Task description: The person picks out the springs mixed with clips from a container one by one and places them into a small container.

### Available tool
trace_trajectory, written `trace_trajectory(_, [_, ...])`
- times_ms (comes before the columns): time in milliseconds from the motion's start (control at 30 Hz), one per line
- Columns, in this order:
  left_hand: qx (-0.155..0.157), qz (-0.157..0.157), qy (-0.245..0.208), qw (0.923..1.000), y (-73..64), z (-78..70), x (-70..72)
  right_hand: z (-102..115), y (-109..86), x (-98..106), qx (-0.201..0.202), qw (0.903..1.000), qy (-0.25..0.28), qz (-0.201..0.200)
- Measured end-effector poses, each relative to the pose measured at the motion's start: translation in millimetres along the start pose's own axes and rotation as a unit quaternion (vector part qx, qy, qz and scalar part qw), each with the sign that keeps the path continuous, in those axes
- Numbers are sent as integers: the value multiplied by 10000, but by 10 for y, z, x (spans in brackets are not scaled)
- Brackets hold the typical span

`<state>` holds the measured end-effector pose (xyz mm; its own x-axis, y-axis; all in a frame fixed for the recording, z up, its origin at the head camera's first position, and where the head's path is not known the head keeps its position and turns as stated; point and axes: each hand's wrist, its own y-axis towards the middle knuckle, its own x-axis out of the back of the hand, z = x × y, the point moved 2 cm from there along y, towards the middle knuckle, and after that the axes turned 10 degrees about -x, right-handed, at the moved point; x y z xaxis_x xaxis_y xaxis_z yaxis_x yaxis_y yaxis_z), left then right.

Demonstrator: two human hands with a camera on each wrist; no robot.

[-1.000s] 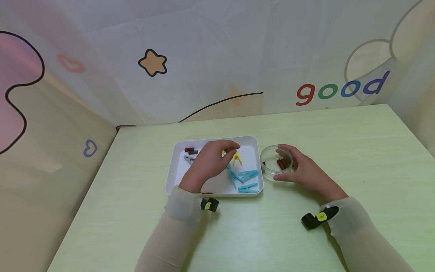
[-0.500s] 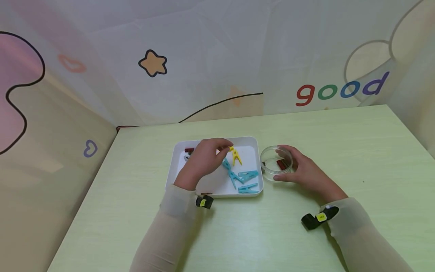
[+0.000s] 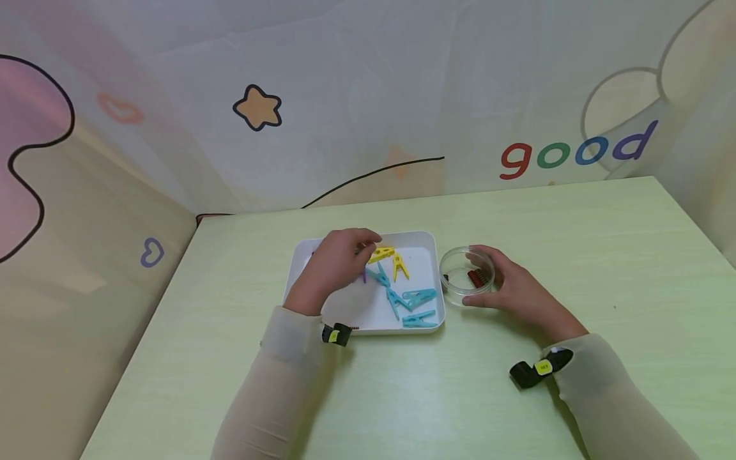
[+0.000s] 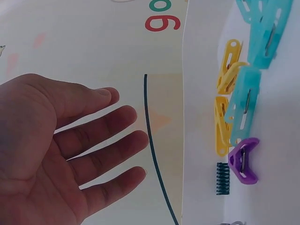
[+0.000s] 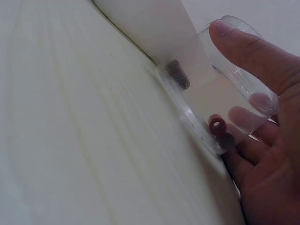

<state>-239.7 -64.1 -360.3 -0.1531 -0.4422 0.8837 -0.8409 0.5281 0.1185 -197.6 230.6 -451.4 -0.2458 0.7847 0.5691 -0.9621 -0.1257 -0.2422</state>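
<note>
My left hand [image 3: 339, 262] hovers over the left part of the white tray [image 3: 362, 310], fingers loosely bent and holding nothing, as the left wrist view shows. Near it lie yellow clips [image 3: 400, 266], blue clips [image 3: 419, 296], a purple clip [image 4: 243, 161] and a dark green spring [image 4: 223, 178]. To the right of the tray, my right hand [image 3: 520, 291] grips a clear round container [image 5: 201, 93] between thumb and fingers. Several small springs lie inside it, among them a red one [image 5: 217, 125]. The hand and sleeve hide part of the tray's left side.
The tray sits on a pale green table [image 3: 517, 409], with the container standing close against its right side. A reddish spring [image 3: 354, 328] lies at the tray's front edge, partly covered by the left wrist camera. A printed cloth [image 3: 356, 115] hangs behind the table.
My left hand has moved left over the tray, uncovering the yellow clips and part of the purple one. It now covers the springs at the tray's back left. The right hand has stayed still.
</note>
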Motion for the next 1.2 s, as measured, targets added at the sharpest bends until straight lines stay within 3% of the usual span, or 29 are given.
trace_trajectory(600, [363, 273, 171, 9988, 63, 122, 97, 3, -6, 1, 46, 10000, -4, -9])
trace_trajectory(900, [540, 409, 287, 9973, 73, 161, 86, 7, -6, -6, -35, 10000, 46, 17])
trace_trajectory(1200, [517, 538, 328, 9967, 113, 267, 2, 11, -8, -2, -99, 9999, -52, -20])
